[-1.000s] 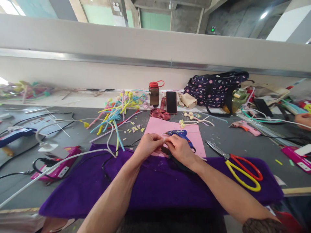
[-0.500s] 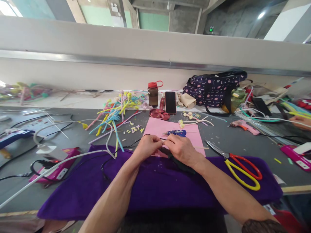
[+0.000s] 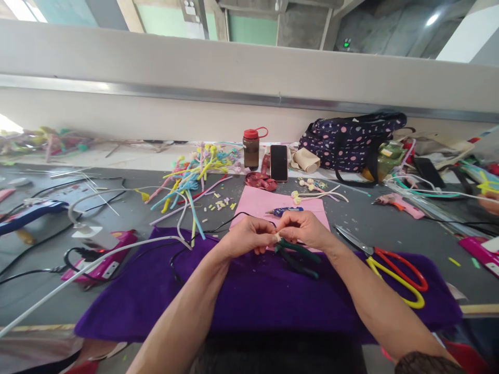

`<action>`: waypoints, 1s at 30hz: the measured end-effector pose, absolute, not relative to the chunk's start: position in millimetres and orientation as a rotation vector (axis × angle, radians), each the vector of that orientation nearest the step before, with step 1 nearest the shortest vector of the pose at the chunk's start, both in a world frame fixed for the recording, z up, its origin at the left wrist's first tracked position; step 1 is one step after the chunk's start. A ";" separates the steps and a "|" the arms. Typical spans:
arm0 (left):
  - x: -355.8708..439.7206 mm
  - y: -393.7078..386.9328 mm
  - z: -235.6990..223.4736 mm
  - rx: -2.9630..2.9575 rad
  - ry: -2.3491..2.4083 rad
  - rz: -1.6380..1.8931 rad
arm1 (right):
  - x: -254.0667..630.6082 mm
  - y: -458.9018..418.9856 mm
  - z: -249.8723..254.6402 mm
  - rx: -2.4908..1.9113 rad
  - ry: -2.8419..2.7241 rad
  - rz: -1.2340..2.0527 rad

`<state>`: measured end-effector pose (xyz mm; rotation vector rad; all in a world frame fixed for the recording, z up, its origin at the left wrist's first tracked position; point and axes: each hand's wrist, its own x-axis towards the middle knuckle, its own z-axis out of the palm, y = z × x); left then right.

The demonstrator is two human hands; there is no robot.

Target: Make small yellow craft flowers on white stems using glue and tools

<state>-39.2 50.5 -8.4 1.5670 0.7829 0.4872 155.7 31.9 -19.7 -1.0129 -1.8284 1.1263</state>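
Observation:
Thumb and fingers of my left hand (image 3: 253,236) pinch a small cream fuzzy piece (image 3: 278,237), like a bit of pipe cleaner. My right hand (image 3: 304,228) is closed with its fingertips on the same piece, so both hands meet there. Just below them lie green-handled pliers (image 3: 301,255), handles on the purple cloth (image 3: 268,301) and jaws partly hidden by my fingers. A blue glue gun (image 3: 287,211) rests on the pink sheet (image 3: 249,203) behind my hands, its grip covered by my right hand.
Large scissors (image 3: 384,265) with red and yellow handles lie on the right. Bundled coloured pipe cleaners (image 3: 191,179) spread at back left. A bottle (image 3: 251,150), phone (image 3: 278,163) and patterned bag (image 3: 343,143) stand behind. Cables cross near a magenta power strip (image 3: 103,262). Another person's hand (image 3: 490,201) shows far right.
My right hand has risen off the pliers, uncovering their green handles. The cream piece now shows between my fingertips. The view has shifted slightly.

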 end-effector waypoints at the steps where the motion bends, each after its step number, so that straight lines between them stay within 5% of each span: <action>1: -38.8 50.3 -8.6 1.542 0.768 0.507 | 154.7 31.7 -20.4 -1.012 -1.755 1.204; 23: -28.4 54.1 -20.9 1.040 0.724 0.877 | 139.8 22.6 -20.8 -1.101 -1.700 0.572; 30: -28.0 56.2 -24.4 1.068 0.721 0.906 | 138.2 23.6 -23.2 -1.129 -1.697 0.659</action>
